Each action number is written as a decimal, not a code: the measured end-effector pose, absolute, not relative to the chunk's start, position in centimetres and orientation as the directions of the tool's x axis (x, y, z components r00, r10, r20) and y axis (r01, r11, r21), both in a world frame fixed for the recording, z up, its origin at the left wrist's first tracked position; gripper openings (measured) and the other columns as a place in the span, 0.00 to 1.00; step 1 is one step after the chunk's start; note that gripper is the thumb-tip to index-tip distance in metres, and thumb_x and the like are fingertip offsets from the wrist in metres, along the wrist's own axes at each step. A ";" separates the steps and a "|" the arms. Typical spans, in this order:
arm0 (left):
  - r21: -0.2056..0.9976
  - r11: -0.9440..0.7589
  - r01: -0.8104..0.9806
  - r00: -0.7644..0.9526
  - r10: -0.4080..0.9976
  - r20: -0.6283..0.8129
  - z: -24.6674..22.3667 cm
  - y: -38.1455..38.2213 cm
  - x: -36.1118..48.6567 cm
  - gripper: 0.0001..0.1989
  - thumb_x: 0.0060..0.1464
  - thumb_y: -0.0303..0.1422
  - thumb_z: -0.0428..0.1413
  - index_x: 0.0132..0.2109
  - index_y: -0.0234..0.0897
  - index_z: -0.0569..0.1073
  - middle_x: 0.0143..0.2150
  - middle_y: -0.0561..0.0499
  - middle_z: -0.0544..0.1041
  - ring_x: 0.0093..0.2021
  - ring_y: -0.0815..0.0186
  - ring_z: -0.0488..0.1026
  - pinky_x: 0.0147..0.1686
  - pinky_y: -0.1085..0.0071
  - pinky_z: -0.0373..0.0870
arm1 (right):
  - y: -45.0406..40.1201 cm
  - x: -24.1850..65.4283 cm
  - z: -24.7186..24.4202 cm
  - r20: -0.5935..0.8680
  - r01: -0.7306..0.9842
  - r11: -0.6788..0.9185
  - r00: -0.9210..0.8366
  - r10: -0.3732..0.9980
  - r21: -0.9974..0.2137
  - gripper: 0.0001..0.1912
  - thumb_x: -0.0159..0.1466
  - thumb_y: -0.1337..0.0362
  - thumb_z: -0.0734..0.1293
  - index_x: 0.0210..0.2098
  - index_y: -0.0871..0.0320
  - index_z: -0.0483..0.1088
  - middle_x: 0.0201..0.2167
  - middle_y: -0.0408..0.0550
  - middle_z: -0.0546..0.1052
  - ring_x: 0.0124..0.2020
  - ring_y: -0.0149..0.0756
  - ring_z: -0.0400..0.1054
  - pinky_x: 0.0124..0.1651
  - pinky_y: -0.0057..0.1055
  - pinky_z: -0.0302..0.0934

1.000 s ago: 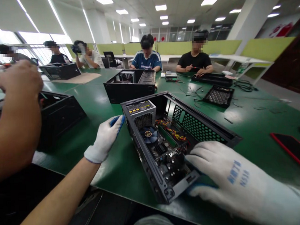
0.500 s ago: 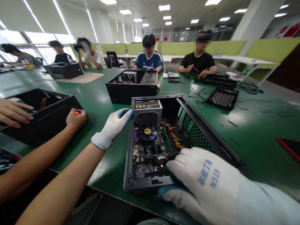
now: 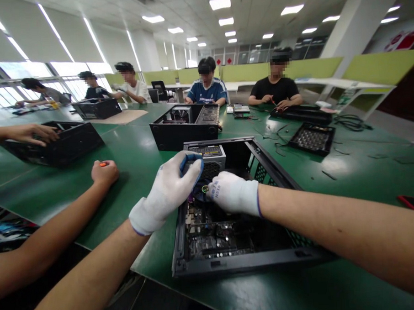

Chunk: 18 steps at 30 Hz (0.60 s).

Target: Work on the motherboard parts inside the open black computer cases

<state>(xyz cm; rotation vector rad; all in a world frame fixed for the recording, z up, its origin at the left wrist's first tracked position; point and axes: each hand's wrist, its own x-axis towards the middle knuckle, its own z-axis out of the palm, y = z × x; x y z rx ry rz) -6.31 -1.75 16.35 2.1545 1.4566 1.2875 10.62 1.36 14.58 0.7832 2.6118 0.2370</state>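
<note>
Both gloved hands had moved in over the open computer case [image 3: 232,265] since the earlier frame: the right hand [image 3: 229,193] had left the near edge and reached across to the cooling fan [image 3: 204,189], while the left hand [image 3: 169,186] had come from outside the left rim to just above it. The case lay open side up on the green tabletop [image 3: 135,162], in front of the person, its left rail [image 3: 179,240] running away from the body. Toward its far left corner sat the power supply [image 3: 217,150], with the fan on its near side and the circuit board [image 3: 214,244] spreading toward the near edge. Of the two hands, the right was nearer the fan, its bent fingers at the hub; the left curved its thumb and fingers beside the power supply. A narrow gap parted the hands. Whether either was closed on anything could not be told, since the right fingertips were hidden and the left ones partly so.
</note>
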 end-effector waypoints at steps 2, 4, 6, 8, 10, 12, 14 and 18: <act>0.610 -0.467 0.641 0.118 0.845 0.522 16.3 -2.0 -6.4 0.15 0.66 0.43 0.53 0.48 0.39 0.77 0.45 0.50 0.82 0.45 0.58 0.77 0.45 0.66 0.71 | 1.3 11.0 14.8 -0.317 0.455 0.844 -0.786 0.530 0.283 0.10 0.64 0.67 0.67 0.42 0.59 0.80 0.42 0.55 0.82 0.44 0.50 0.78 0.41 0.40 0.67; 0.593 -0.463 0.659 0.132 0.847 0.515 16.3 -2.3 -6.6 0.14 0.66 0.42 0.53 0.47 0.39 0.77 0.45 0.50 0.82 0.43 0.59 0.77 0.44 0.67 0.71 | 1.1 11.7 15.3 -0.271 0.435 0.855 -0.819 0.506 0.283 0.12 0.65 0.65 0.66 0.46 0.57 0.79 0.44 0.53 0.82 0.45 0.49 0.77 0.42 0.40 0.66; 0.577 -0.459 0.675 0.143 0.849 0.509 16.3 -2.5 -6.7 0.14 0.66 0.42 0.53 0.46 0.39 0.77 0.43 0.50 0.82 0.41 0.60 0.76 0.41 0.67 0.70 | 0.9 12.6 16.0 -0.219 0.436 0.858 -0.840 0.497 0.272 0.14 0.63 0.64 0.67 0.47 0.57 0.78 0.43 0.53 0.82 0.44 0.48 0.77 0.42 0.39 0.66; 0.567 -0.454 0.687 0.147 0.851 0.503 16.3 -2.7 -6.8 0.14 0.66 0.43 0.53 0.45 0.38 0.77 0.40 0.51 0.81 0.39 0.61 0.76 0.40 0.67 0.69 | 0.8 13.8 16.9 -0.184 0.475 0.841 -0.831 0.526 0.258 0.15 0.62 0.64 0.67 0.47 0.58 0.78 0.43 0.53 0.82 0.44 0.47 0.77 0.43 0.38 0.66; 0.552 -0.453 0.700 0.152 0.850 0.504 16.4 -3.0 -6.8 0.14 0.65 0.42 0.54 0.45 0.39 0.77 0.39 0.51 0.81 0.39 0.61 0.76 0.40 0.67 0.69 | 0.8 15.3 17.6 -0.168 0.547 0.800 -0.789 0.591 0.246 0.14 0.63 0.65 0.66 0.46 0.58 0.78 0.42 0.54 0.82 0.44 0.47 0.77 0.44 0.38 0.66; 0.529 -0.457 0.715 0.172 0.849 0.500 16.5 -3.2 -6.7 0.12 0.64 0.41 0.55 0.46 0.39 0.77 0.40 0.51 0.81 0.39 0.61 0.76 0.40 0.66 0.69 | 0.9 16.9 17.9 -0.144 0.627 0.740 -0.731 0.667 0.243 0.13 0.67 0.63 0.64 0.45 0.58 0.78 0.41 0.53 0.82 0.44 0.46 0.78 0.45 0.38 0.66; 0.499 -0.469 0.728 0.220 0.850 0.479 16.6 -3.4 -6.3 0.10 0.62 0.38 0.56 0.46 0.39 0.77 0.38 0.51 0.80 0.37 0.62 0.76 0.38 0.67 0.69 | 1.2 18.3 17.8 -0.127 0.682 0.684 -0.678 0.724 0.258 0.13 0.69 0.62 0.64 0.44 0.59 0.78 0.40 0.53 0.82 0.43 0.45 0.78 0.45 0.37 0.66; 0.378 -0.536 0.755 0.367 0.823 0.433 17.0 -3.0 -5.0 0.07 0.60 0.36 0.56 0.43 0.40 0.75 0.37 0.51 0.79 0.37 0.61 0.75 0.39 0.66 0.70 | 1.5 18.6 17.2 -0.187 0.702 0.640 -0.615 0.766 0.313 0.13 0.69 0.63 0.64 0.46 0.60 0.79 0.41 0.56 0.83 0.43 0.46 0.79 0.43 0.36 0.65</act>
